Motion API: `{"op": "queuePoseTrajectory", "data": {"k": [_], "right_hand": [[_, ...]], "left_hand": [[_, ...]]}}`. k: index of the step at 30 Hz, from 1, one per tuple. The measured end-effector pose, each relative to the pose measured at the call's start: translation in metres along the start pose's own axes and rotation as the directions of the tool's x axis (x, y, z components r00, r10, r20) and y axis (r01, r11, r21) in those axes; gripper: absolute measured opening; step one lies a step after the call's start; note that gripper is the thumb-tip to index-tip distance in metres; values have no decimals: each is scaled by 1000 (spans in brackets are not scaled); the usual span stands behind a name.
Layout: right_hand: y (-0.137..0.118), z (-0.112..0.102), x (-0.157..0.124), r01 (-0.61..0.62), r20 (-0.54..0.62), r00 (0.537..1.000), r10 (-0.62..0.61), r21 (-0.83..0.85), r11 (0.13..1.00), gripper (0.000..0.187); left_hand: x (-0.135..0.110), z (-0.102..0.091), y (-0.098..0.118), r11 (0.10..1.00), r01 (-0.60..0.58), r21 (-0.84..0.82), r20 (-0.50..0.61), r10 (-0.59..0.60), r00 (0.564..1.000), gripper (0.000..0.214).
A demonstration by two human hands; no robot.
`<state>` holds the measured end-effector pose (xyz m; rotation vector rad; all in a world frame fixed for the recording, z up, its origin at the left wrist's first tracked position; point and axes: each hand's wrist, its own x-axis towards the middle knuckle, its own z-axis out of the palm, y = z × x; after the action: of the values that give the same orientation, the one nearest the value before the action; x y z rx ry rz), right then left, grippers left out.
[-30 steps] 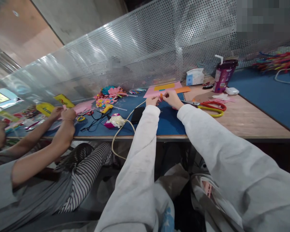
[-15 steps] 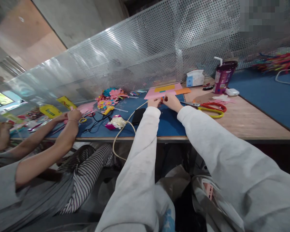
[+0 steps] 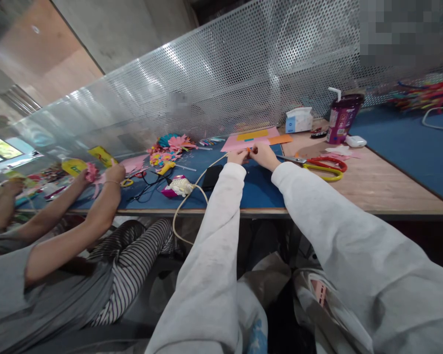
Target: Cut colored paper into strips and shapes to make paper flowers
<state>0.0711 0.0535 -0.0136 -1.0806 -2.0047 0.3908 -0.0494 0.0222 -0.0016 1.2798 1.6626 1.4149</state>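
Above the blue mat (image 3: 264, 189), my left hand (image 3: 237, 157) and my right hand (image 3: 265, 156) meet with fingertips pinched together. Between them is a small orange piece of paper (image 3: 248, 150), mostly covered by the fingers. Both hands are closed on it. Behind them lie a pink sheet (image 3: 231, 143) with a yellow strip (image 3: 251, 134) on top, and an orange sheet (image 3: 280, 139) beside it. Scissors with red and yellow handles (image 3: 323, 168) rest just right of my right hand, blades pointing toward it. A black phone (image 3: 211, 177) lies left of my left sleeve.
A purple cup with a straw (image 3: 342, 119), a tissue pack (image 3: 299, 121) and a white case (image 3: 355, 141) stand at right. Leftward are paper flowers (image 3: 175, 145), a yellow glue gun (image 3: 166, 167) and a pale cable (image 3: 177, 216). A co-worker's hands (image 3: 114, 173) hold pink paper. A perforated metal screen (image 3: 221, 73) runs behind.
My hands stay nearly in place, with slight finger movement around the orange paper. The co-worker's hands have moved apart, and a pink paper piece now shows in one of them.
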Motion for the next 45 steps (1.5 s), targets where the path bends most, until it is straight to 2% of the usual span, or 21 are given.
{"op": "queuePoseTrajectory", "data": {"k": [7, 12, 16, 22, 29, 38, 41, 45], "right_hand": [[8, 4, 7, -13, -13, 1000, 14, 58, 998, 11], [9, 0, 10, -28, -5, 1000, 29, 175, 984, 19], [8, -3, 9, -54, 1, 998, 56, 293, 954, 27], [8, -5, 7, -118, 89, 992, 89, 403, 908, 37], [2, -11, 4, -201, 125, 979, 158, 543, 815, 30], [2, -10, 3, -350, 243, 936, 254, 708, 613, 25], [2, -11, 2, -352, 238, 935, 262, 705, 615, 26], [1, -12, 3, -323, 204, 946, 253, 675, 664, 25]], "left_hand": [[-1, 1, -1, 1000, 8, -10, 1, -8, 1000, 14], [-2, -2, -3, 995, -37, -93, 69, 43, 997, 18], [0, -3, -4, 991, -5, -135, 89, 17, 996, 22], [4, 1, -7, 983, -16, -183, 64, 28, 998, 20], [7, 2, -8, 981, -53, -188, 55, 64, 996, 23], [3, -3, -7, 969, -67, -237, 98, 92, 991, 26], [0, -4, -7, 969, -75, -235, 118, 105, 988, 25], [1, -5, -8, 965, -74, -250, 134, 110, 985, 24]]}}
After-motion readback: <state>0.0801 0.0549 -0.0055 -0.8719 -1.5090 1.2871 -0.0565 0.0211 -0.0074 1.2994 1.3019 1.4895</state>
